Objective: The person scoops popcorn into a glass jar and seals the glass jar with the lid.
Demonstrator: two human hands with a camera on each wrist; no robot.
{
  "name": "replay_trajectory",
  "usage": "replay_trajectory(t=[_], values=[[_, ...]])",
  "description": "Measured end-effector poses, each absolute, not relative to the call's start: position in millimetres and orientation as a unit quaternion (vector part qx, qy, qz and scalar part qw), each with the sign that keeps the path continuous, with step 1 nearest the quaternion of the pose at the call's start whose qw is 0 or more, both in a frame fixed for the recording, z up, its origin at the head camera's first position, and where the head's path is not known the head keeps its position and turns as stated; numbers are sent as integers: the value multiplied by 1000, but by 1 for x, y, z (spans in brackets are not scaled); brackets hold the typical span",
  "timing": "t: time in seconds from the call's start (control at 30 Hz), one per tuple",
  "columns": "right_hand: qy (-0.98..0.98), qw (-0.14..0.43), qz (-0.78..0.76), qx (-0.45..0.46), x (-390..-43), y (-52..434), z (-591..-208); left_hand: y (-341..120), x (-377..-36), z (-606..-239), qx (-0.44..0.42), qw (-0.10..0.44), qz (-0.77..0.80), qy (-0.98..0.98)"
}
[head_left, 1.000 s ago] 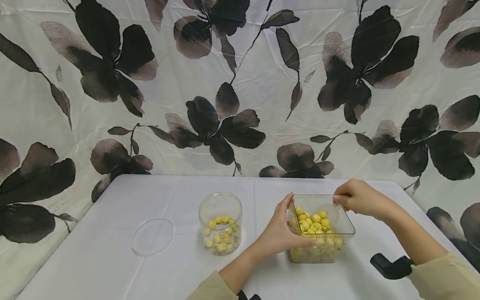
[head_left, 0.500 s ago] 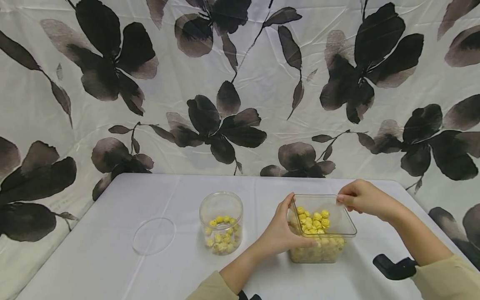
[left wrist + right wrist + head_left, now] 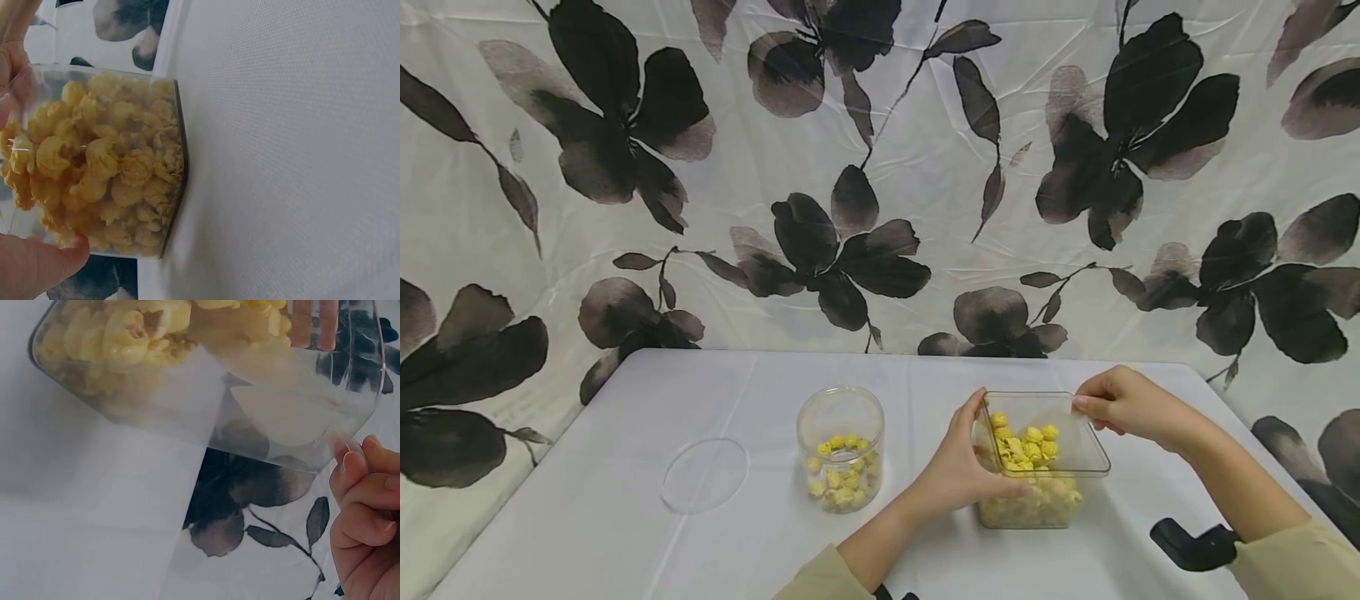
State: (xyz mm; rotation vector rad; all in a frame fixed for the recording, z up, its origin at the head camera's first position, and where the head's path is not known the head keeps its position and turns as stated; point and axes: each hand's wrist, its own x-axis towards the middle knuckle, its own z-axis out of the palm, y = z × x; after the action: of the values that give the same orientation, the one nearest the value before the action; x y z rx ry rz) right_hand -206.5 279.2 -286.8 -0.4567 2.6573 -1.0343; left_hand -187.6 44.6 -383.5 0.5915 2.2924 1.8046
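A clear square container (image 3: 1024,515) holds yellow popcorn (image 3: 103,156) and stands on the table. My left hand (image 3: 958,471) grips its left side, thumb across the front and fingers behind. At the back right corner of the rim, my right hand (image 3: 1131,407) pinches the end of a translucent scoop (image 3: 275,412), whose pale rounded part shows inside the container beside the popcorn. Much of the scoop blends with the clear walls. To the left, a round clear jar (image 3: 841,421) stands uncovered with some popcorn in its lower part.
A clear round lid (image 3: 706,475) lies flat on the white table (image 3: 587,517), left of the jar. Behind the table's far edge hangs a white cloth (image 3: 940,292) with dark flowers. Black wrist straps (image 3: 1195,546) show near the sleeves.
My right hand has shifted slightly right at the rim. The popcorn in the square container has moved, sitting lower at its right side. My left hand keeps its grip.
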Motion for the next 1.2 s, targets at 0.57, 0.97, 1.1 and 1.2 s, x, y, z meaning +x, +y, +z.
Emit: replay_trajectory(t=[0.57, 0.97, 1.1, 1.2], values=[[921, 91, -356, -132, -201, 273, -287, 44, -188, -383, 200, 99, 621, 751], [894, 132, -404, -139, -199, 264, -295, 44, -189, -384, 204, 89, 615, 757], [893, 134, -409, -131, -199, 260, -296, 44, -189, -384, 206, 82, 603, 766], [888, 143, -418, -125, -199, 263, -296, 44, -189, -384, 206, 81, 603, 766]])
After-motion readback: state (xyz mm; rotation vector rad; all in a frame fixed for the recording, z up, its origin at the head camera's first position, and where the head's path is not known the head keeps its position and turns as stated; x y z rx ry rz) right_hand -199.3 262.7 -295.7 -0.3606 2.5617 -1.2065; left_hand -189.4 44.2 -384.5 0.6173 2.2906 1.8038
